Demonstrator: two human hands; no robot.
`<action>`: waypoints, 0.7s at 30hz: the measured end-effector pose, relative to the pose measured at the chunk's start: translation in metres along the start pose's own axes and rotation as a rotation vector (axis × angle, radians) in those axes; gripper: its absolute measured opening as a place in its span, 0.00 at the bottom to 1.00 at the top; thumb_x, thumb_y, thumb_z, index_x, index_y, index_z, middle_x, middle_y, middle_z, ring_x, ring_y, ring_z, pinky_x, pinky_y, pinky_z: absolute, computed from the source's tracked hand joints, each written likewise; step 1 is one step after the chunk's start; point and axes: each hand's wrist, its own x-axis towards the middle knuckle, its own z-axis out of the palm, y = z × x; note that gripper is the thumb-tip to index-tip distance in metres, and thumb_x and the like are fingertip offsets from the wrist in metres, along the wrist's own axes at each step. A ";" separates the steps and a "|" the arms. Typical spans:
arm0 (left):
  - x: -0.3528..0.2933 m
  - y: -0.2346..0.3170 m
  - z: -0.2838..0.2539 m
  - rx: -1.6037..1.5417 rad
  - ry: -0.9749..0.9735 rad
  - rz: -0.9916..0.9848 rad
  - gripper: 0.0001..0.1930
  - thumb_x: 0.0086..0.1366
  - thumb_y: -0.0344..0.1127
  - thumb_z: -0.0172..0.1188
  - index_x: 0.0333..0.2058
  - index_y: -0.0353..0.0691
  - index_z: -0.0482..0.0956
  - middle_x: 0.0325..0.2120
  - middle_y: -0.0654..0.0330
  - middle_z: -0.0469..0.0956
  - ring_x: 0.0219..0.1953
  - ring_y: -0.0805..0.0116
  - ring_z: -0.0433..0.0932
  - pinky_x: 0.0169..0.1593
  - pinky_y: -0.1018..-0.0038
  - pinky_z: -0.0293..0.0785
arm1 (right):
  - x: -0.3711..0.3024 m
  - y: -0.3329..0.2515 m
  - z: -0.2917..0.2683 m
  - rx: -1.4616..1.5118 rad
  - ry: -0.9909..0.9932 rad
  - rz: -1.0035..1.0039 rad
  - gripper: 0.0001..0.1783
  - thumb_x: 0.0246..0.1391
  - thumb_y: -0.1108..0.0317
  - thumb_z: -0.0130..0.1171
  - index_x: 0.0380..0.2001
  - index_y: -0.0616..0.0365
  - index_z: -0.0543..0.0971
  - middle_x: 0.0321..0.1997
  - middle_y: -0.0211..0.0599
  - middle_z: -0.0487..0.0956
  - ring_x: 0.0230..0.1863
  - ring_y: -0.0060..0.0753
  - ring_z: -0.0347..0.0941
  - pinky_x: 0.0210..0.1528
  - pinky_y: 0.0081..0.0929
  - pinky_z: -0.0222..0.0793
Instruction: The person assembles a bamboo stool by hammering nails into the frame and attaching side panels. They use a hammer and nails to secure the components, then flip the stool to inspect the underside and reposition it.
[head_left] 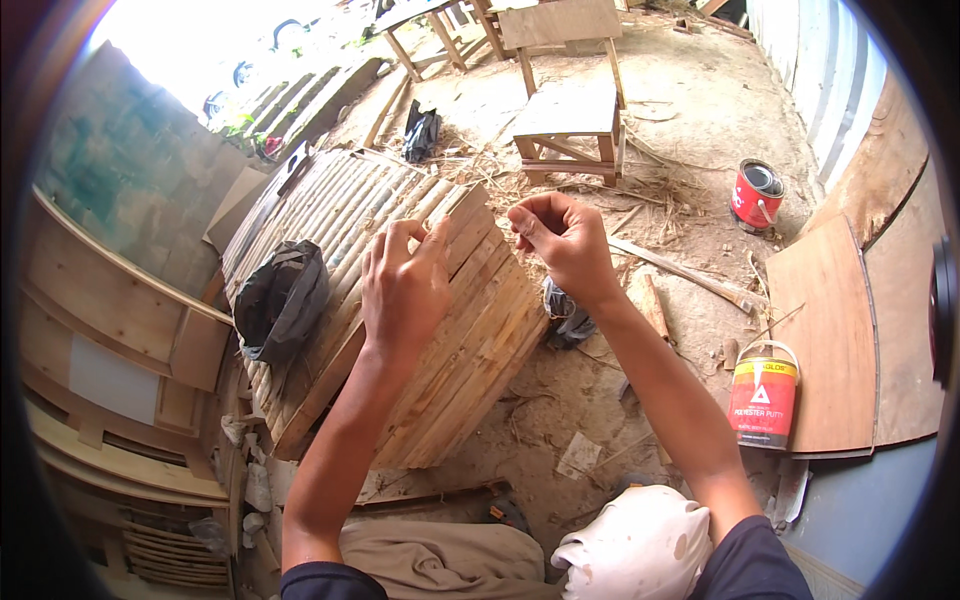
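Observation:
My left hand (402,290) is raised over a slatted wooden piece (460,350), fingers curled and pressed together toward the far corner. A little to the right, my right hand (570,245) is closed in a pinch, thumb against the bent forefinger, just past the edge of the wood. Whatever lies in either pinch is too small or hidden to make out. The two hands are apart from each other. An open black plastic bag (282,300) sits on the slats left of my left hand. A whitish cloth bundle (640,545) lies by my lap.
A wooden chair (567,110) stands beyond. At the right are an open red can (757,195) and a red-and-yellow can (764,400) beside plywood sheets (825,340). Wooden furniture frames (110,310) line the left. Sticks and shavings litter the dirt floor.

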 end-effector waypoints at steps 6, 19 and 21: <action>-0.010 0.001 0.003 0.160 0.035 0.086 0.18 0.60 0.30 0.65 0.50 0.44 0.84 0.38 0.62 0.74 0.43 0.62 0.76 0.47 0.63 0.74 | 0.002 0.013 0.020 0.140 0.148 -0.028 0.11 0.64 0.64 0.61 0.37 0.63 0.80 0.30 0.35 0.83 0.30 0.21 0.78 0.35 0.22 0.75; -0.009 -0.011 -0.013 0.163 -0.102 0.202 0.25 0.57 0.23 0.58 0.56 0.37 0.78 0.45 0.57 0.72 0.47 0.59 0.72 0.54 0.63 0.69 | 0.002 0.017 0.033 0.199 0.162 -0.010 0.11 0.64 0.65 0.61 0.37 0.64 0.80 0.31 0.35 0.83 0.31 0.23 0.79 0.37 0.23 0.76; -0.008 -0.011 -0.014 0.126 -0.106 0.210 0.25 0.57 0.22 0.57 0.56 0.35 0.78 0.45 0.57 0.72 0.47 0.59 0.72 0.54 0.63 0.69 | 0.004 0.016 0.036 0.235 0.163 -0.026 0.11 0.64 0.65 0.61 0.37 0.64 0.79 0.31 0.35 0.82 0.32 0.23 0.79 0.37 0.23 0.76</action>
